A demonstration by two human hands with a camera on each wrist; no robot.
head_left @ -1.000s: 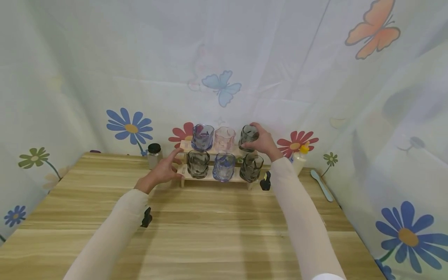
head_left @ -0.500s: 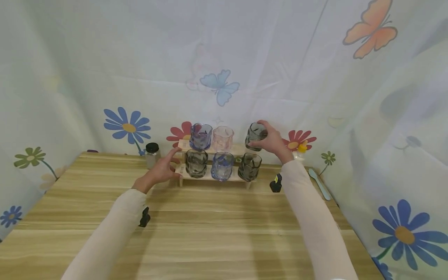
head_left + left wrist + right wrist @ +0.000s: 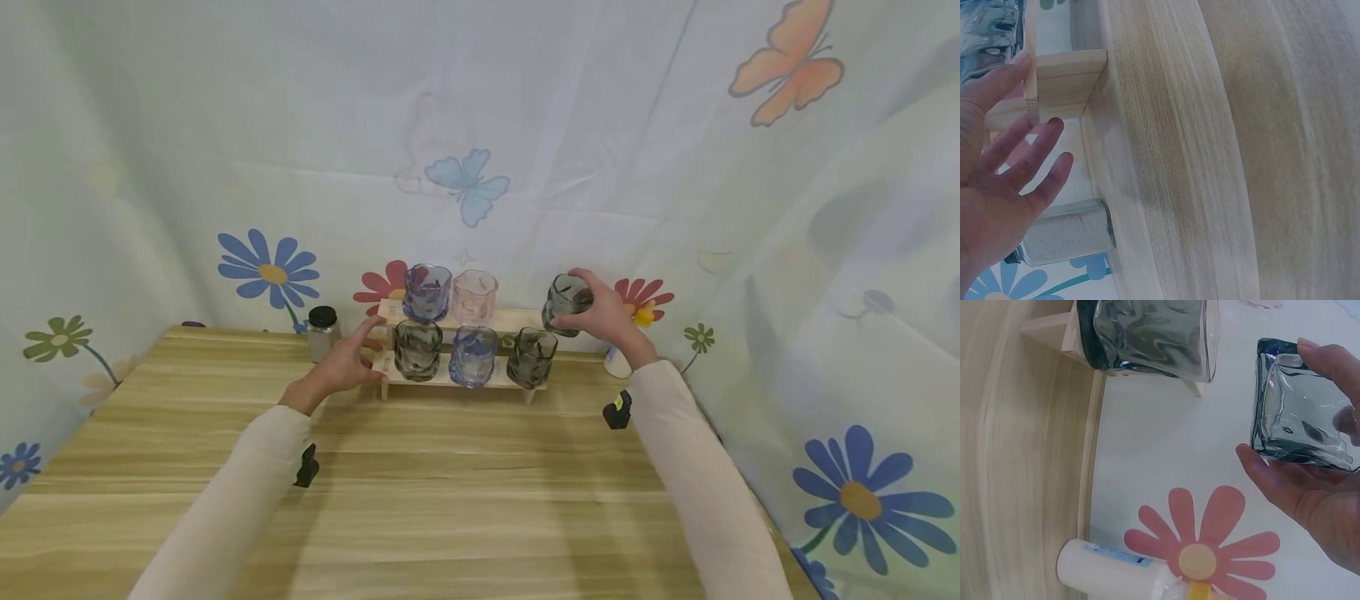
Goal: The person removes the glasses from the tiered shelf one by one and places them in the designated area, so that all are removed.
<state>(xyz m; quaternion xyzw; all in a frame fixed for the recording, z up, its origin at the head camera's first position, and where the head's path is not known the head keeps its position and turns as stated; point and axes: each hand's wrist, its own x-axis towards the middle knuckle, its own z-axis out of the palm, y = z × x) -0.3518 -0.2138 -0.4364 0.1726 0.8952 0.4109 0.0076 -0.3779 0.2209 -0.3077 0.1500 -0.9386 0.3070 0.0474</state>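
Observation:
In the head view a two-tier wooden rack (image 3: 514, 318) carries several wavy-walled drinking glasses. My left hand (image 3: 341, 364) grips the rack's left end, with thumb and fingertips at the board edges; in the left wrist view its other fingers (image 3: 1054, 172) are spread. My right hand (image 3: 603, 312) pinches a smoky grey glass (image 3: 561, 312) between thumb and fingers, off the right end of the upper tier. On that tier stand a blue-purple glass (image 3: 427, 292) and a pink glass (image 3: 475, 298). Below them are a dark grey glass (image 3: 417, 350), a blue glass (image 3: 472, 357) and another dark glass (image 3: 532, 358).
A black-lidded jar (image 3: 323, 333) stands left of the rack, close to the left hand. A white bottle (image 3: 1113, 569) with a yellow top is on the right, partly behind the right wrist. A printed curtain (image 3: 480, 108) hangs behind the wooden table (image 3: 450, 500).
My right hand has carried the grey glass rightward from the upper tier, first slightly up, then lower. My left hand stays at the rack's left end. The head view has shifted slightly.

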